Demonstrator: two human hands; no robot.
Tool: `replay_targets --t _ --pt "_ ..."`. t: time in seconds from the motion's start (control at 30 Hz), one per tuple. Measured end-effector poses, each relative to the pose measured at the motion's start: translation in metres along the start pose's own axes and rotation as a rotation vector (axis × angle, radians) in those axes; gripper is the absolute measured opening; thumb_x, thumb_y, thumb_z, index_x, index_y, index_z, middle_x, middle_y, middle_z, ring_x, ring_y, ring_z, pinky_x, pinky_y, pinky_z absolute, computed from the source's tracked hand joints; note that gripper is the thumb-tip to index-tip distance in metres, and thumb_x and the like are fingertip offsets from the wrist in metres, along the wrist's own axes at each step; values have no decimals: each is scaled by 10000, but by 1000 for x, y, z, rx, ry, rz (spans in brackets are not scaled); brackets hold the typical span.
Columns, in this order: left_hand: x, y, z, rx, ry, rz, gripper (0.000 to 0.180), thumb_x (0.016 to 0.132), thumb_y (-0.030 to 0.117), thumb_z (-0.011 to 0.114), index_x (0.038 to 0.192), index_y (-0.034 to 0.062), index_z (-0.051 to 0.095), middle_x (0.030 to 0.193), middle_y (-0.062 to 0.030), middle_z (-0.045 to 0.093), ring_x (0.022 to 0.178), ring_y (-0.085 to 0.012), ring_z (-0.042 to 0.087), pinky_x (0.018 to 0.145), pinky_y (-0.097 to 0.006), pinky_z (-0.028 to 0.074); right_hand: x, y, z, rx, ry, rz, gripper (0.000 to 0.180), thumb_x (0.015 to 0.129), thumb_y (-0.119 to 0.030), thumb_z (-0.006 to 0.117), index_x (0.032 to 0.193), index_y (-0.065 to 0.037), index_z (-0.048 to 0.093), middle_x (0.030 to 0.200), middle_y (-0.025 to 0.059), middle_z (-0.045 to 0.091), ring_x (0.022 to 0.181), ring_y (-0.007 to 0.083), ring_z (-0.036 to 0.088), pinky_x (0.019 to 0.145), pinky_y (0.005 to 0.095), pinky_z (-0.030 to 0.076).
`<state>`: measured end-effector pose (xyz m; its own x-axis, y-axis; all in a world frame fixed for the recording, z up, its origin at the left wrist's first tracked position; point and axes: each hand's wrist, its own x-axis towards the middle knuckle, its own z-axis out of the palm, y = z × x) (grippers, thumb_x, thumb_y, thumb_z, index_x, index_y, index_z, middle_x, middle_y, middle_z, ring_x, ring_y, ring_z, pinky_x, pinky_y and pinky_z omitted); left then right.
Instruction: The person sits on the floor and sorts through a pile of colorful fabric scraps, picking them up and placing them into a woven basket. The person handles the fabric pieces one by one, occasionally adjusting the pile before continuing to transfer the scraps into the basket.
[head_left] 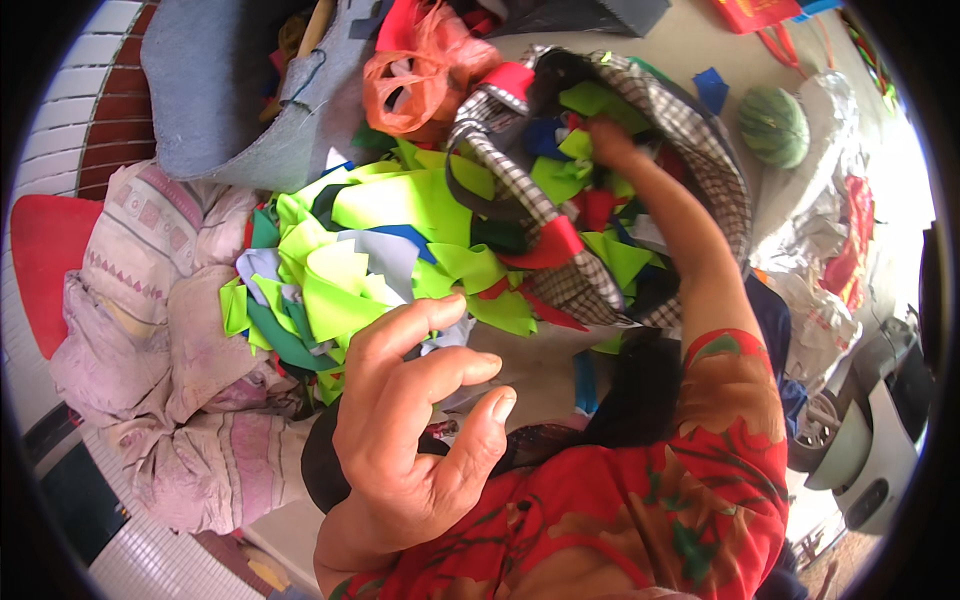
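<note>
My left hand [410, 430] is raised in front of me, fingers bent but apart, with nothing in it. Beyond it lies a loose heap of fabric scraps [400, 205], mostly neon yellow-green, with some grey, blue and dark green pieces. My right arm stretches into a checked cloth bag [735, 195] with a wide open mouth. Inside, my right hand [612, 145] is among more scraps, close to a yellow-green piece [560, 180]. Its fingers are blurred and partly hidden, so I cannot make out whether it grips anything.
An orange plastic bag [415, 85] sits beyond the heap, beside a large grey-blue container [225, 90]. A pinkish patterned cloth bundle [190, 350] lies at the left. On the right are a round green melon-like object [773, 127] and white plastic sacking [815, 190].
</note>
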<state>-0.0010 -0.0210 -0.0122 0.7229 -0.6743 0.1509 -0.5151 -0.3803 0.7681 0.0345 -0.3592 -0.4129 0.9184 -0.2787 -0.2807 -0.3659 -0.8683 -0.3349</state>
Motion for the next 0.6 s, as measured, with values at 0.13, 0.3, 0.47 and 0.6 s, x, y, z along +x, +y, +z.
replay_targets --t 0.13,0.3,0.47,0.6 --pt "-2 22 6 -93 -31 -23 188 739 88 693 889 18 604 1060 -178 570 932 -309 557 782 -355 456 -64 -13 8 -85 -106 9 436 717 -79 616 1149 -142 600 1187 200 516 1014 316 585 875 372 473" --pt "-6 36 15 -134 -6 167 169 749 49 669 896 24 589 1024 -147 571 984 -309 540 843 -373 431 -125 -41 -56 21 120 94 541 607 -194 704 1105 -78 529 985 179 611 953 347 589 828 422 477" --pt "-13 44 25 -166 -7 225 144 766 50 651 886 13 581 993 -138 577 979 -298 541 867 -370 420 -199 -59 -131 423 500 247 400 513 -176 753 863 -35 621 796 159 652 780 317 641 719 384 512" --pt "-16 45 27 -202 13 262 131 758 5 631 869 -7 563 929 -128 578 906 -287 553 848 -357 423 -245 -60 -142 701 632 329 406 518 -79 756 902 -27 636 823 114 661 773 220 647 719 347 518"
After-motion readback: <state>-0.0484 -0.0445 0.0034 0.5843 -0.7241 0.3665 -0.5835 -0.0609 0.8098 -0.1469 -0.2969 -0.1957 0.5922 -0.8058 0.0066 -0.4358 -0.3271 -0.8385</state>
